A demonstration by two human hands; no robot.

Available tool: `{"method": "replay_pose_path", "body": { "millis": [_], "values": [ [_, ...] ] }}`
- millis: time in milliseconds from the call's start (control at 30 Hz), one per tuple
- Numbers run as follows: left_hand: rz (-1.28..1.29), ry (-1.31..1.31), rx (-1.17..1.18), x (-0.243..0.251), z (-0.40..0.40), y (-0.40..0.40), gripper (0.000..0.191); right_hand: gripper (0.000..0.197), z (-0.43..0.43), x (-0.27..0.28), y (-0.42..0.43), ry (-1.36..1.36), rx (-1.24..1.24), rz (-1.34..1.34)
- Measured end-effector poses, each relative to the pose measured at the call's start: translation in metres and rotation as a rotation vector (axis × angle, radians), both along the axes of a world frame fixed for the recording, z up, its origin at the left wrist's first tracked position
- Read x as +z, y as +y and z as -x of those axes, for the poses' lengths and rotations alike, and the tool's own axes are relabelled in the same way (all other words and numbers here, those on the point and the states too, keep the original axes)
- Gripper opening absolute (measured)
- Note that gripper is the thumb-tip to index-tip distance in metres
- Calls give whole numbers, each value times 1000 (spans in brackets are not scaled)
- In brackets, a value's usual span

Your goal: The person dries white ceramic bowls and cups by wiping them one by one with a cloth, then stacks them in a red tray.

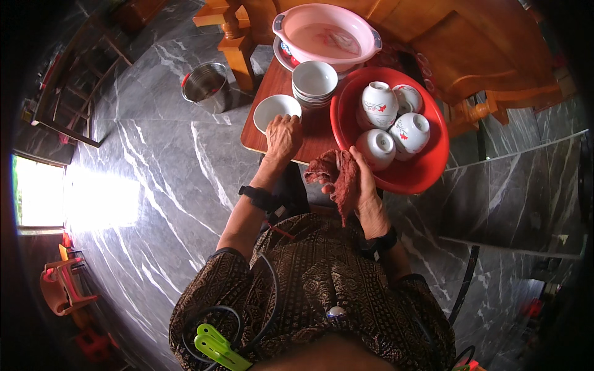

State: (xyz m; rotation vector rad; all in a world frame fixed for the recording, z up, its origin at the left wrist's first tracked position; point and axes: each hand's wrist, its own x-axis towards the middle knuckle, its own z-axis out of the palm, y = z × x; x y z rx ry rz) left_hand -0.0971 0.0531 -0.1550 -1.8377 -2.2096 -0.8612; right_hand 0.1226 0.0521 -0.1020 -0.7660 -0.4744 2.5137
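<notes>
My left hand (284, 138) is at the near rim of a single white bowl (274, 111) on the left of a small wooden table (312, 137); whether its fingers grip the rim I cannot tell. A crumpled reddish-brown cloth (341, 178) is held in my right hand (367, 195), in front of the table's near edge. Behind the single bowl stands a stack of white bowls (315, 79). Several white bowls with red flower prints (411, 133) lie in a red plastic basin (429, 162) to the right, most of them upside down.
A pink basin (290, 28) with water and something pale in it stands at the table's back. A metal bucket (216, 95) is on the marble-patterned floor to the left. Carved wooden furniture (445, 51) borders the table's far side. A plastic chair (65, 287) stands far left.
</notes>
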Motion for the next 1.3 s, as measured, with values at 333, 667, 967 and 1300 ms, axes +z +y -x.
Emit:
{"method": "replay_pose_path", "body": {
  "millis": [333, 667, 967, 1300],
  "values": [
    [19, 41, -5, -12, 0, 5, 12, 64, -1, 6, -3, 163, -38, 44],
    [-54, 34, 89, 10, -17, 1, 29, 71, -29, 14, 5, 293, -100, -103],
    [-197, -85, -304, 82, -79, 46, 27, 70, -75, 6, 26, 477, -236, -291],
    [35, 57, -499, 50, -133, 145, 78, 67, -85, -1, 23, 532, -291, -173]
  ]
}}
